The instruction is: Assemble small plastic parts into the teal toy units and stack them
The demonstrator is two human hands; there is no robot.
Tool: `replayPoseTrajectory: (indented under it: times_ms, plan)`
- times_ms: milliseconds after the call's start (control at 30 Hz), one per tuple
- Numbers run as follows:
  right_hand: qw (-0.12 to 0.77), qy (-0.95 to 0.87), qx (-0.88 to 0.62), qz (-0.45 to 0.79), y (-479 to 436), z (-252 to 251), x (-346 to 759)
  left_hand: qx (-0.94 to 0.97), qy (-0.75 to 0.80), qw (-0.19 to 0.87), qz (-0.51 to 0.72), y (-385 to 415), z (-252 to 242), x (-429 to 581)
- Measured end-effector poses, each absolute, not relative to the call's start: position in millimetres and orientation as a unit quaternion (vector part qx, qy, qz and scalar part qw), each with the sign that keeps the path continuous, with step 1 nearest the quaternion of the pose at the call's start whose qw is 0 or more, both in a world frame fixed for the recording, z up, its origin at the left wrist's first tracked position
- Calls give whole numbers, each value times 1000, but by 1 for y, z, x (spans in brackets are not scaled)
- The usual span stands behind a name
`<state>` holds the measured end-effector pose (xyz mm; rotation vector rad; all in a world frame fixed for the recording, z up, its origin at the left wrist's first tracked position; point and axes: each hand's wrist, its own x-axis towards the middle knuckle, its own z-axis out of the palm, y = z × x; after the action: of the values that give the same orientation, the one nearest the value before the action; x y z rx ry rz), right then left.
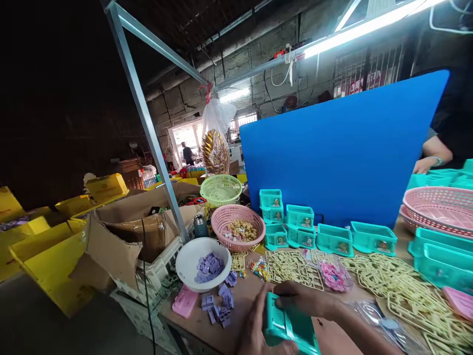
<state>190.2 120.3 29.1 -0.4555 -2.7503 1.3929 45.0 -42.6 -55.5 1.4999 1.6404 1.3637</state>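
Note:
Near the table's front edge, a teal plastic box [278, 323] is tilted between my hands. My left hand [254, 328] is closed around its left side, with the thumb at the lower edge. From the right, my right hand [301, 298] reaches over the box and grips its far upper end; some of its fingers are hidden. Small purple plastic parts [222, 305] lie to the left, beside a flat pink plastic piece [185, 301]. Beyond my hands are pale yellow plastic sprue frames [293, 266] and a clear bag of pink pieces [334, 276].
A white bowl [181, 261] holds purple parts; a pink basket [218, 222] holds tan pieces. Several teal boxes [334, 239] line a blue panel [332, 158]. A metal post [148, 118] rises at the table's left. Another person's arm [438, 150] shows at the far right.

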Motion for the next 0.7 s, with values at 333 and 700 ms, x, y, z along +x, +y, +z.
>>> replayPoseTrajectory:
  times_ms: [333,700]
  plan:
    - [302,-857,-280,310,98,14,281,523,604,325,506,-32,-57,86]
    - [358,-791,-401,293,78,12,377,576,575,272,513,-22,-61,88]
